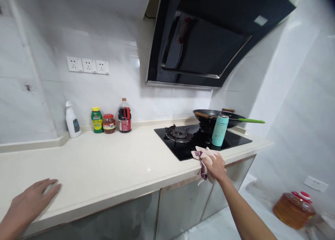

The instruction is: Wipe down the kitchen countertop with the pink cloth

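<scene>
My right hand (216,167) grips a pink and purple cloth (203,159) at the front edge of the black gas stove (183,149). Part of the cloth hangs over the counter's edge. Just behind that hand, a turquoise thermos (220,131) stands on the stove's glass top. At the far left, my left hand (34,200) rests on the pale countertop (112,163), thumb and fingers apart, holding nothing.
A wok (209,115) with a green-handled utensil (251,121) sits on the rear right burner. Along the wall stand a white spray bottle (72,121), a green bottle (97,121), a red-lidded jar (109,124) and a dark sauce bottle (125,117). A range hood (204,41) overhangs the stove. An oil jug (293,210) is on the floor.
</scene>
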`<action>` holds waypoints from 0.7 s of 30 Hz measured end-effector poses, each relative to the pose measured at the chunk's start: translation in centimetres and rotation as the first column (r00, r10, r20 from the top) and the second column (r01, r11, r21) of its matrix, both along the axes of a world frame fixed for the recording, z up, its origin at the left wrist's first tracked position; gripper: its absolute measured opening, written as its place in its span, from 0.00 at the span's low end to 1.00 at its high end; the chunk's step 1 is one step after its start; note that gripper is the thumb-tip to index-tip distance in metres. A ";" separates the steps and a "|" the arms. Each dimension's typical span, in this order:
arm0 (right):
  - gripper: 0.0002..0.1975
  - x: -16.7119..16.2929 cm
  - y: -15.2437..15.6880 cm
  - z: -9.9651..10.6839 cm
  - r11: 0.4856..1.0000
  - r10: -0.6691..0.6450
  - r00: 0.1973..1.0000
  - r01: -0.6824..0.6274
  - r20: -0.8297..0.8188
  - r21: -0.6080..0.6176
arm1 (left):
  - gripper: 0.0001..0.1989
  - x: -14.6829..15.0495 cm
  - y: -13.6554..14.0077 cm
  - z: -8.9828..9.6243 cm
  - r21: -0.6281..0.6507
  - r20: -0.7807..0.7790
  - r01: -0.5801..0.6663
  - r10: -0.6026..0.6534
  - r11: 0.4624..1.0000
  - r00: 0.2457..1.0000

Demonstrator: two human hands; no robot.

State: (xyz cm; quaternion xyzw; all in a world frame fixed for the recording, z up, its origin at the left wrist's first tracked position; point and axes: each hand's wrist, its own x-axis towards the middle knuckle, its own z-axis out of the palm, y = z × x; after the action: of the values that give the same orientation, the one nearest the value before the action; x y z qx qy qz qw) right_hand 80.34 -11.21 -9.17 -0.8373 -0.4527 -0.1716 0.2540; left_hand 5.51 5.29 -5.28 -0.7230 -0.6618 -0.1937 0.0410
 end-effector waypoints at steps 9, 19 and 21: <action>0.20 -17.9 0.9 0.0 0.996 0.087 0.993 -0.086 0.076 -0.020 | 0.28 2.2 -2.2 1.5 -0.063 -0.004 -0.046 0.046 0.997 0.999; 0.28 -46.6 2.3 2.2 0.570 0.816 0.558 -0.820 0.152 -0.048 | 0.32 2.9 -4.2 2.6 0.010 0.138 -0.038 0.036 0.999 0.990; 0.33 -50.9 3.1 1.7 0.509 0.851 0.492 -0.858 0.182 -0.065 | 0.32 2.7 -4.2 2.7 0.014 0.161 -0.040 0.037 0.999 0.986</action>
State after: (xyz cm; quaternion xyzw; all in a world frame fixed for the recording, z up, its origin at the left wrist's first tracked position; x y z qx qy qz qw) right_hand 29.45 -8.14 -7.46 -0.4781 -0.8267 -0.1104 0.2753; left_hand 8.22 1.14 -2.58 -0.6917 -0.6752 -0.2562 -0.0024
